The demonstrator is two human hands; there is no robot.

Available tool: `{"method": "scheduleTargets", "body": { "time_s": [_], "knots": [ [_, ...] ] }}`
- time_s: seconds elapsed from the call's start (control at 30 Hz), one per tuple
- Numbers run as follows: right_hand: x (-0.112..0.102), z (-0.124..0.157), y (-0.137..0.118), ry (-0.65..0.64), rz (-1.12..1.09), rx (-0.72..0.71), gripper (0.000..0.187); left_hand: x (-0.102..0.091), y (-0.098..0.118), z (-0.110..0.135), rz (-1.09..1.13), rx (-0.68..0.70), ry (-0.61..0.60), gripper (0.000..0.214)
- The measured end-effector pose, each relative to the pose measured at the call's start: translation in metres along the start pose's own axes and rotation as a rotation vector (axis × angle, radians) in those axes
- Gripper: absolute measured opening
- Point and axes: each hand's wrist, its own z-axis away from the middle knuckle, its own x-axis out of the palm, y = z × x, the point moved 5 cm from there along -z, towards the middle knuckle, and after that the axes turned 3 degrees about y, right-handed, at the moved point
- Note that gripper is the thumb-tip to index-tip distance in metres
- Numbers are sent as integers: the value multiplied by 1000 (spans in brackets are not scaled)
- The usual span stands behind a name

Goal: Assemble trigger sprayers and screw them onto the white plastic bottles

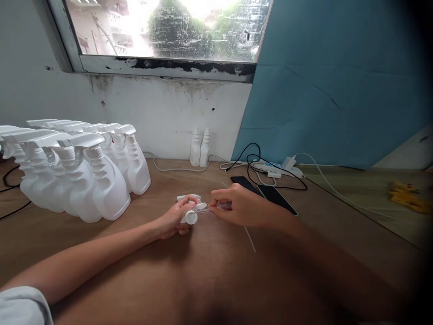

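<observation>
My left hand (177, 219) is closed around white trigger spray heads (191, 217), apparently two, whose round openings face right. Between finger and thumb, my right hand (233, 205) pinches thin clear tubes (204, 211). The tubes reach to the spray heads' openings; whether their ends sit inside cannot be made out. Below the right hand, a thin pale tube (250, 239) lies on the wooden table (209, 280).
Several white spray bottles (111, 194) with heads on stand in rows at the left. Two headless white bottles (204, 149) stand against the wall. Two dark phones (277, 198) lie behind my right hand, near a power strip (277, 168) and a black cable (250, 158).
</observation>
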Motion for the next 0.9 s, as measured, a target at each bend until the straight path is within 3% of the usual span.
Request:
{"method": "scheduleTargets", "body": {
  "time_s": [0.3, 0.47, 0.67, 0.9],
  "knots": [
    [9, 8, -12, 133, 454, 59, 22, -1, 4, -2, 64, 63, 43, 24],
    [27, 19, -26, 182, 626, -69, 18, -2, 4, -3, 85, 85, 40, 27],
    [42, 10, -24, 105, 584, -93, 15, -7, 4, -3, 88, 58, 53, 26],
    [14, 0, -5, 119, 273, 81, 15, -1, 4, 2, 39, 19, 29, 27]
  ]
}}
